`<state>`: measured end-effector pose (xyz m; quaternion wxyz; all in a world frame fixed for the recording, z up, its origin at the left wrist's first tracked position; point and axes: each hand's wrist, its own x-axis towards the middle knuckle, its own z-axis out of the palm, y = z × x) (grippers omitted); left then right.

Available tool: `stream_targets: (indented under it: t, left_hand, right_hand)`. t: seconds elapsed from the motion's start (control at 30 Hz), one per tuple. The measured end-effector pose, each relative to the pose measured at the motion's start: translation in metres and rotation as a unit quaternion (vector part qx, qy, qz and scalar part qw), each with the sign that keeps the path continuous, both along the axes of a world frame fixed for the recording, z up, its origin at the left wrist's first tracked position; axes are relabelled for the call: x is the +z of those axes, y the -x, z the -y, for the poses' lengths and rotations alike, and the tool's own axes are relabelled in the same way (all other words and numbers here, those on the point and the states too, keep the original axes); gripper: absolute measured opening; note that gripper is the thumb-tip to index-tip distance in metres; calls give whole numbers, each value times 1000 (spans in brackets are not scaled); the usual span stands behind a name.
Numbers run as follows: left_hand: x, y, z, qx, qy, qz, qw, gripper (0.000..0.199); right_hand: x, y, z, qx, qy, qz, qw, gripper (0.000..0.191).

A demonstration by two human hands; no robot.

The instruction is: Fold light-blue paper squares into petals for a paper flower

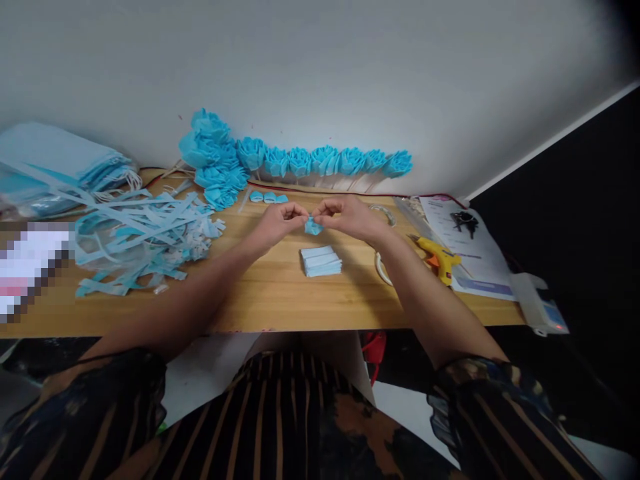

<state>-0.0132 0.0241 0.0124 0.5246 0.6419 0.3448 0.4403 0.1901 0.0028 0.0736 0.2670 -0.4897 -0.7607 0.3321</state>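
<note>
Between my two hands, above the wooden table, is a small piece of blue fabric (313,227). My left hand (281,224) pinches its left side with thumb and finger. From the right, my right hand (349,217) pinches the same piece, fingertips close to the other hand's. Just below lies a stack of pale blue folded fabric pieces (321,261). A few small rolled blue pieces (269,197) rest behind my left hand. Blue fabric flowers on thin stems (325,161) lean in a row against the wall.
A heap of cut blue strips (150,233) covers the table's left side, with stacked blue masks (65,160) behind it. On the right are a yellow glue gun (440,259), a roll of tape (383,215), keys (465,223) and a printed sheet (463,250). A white power box (537,303) sits at the right edge.
</note>
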Motion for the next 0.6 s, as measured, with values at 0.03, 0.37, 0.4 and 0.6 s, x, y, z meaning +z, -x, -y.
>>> stream_targets:
  t: [0.03,0.37,0.4,0.6]
  left_hand:
    - [-1,0,0,4,10,18,1000,10]
    - [-6,-2,1,2,52,111,992,14]
    - [-6,-2,1,-4,46,109,993,14]
    - [-9,-3,2,33,-11,-25,999,20]
  right_hand:
    - [-1,-3,1,-10,5,-32,999,26]
    - [-25,-9,6,-83,37,-149,985,36]
    - [-26,-9,4,-86,33,-158,983,35]
    - [-22,-40,-9,-127,17,-160,979,35]
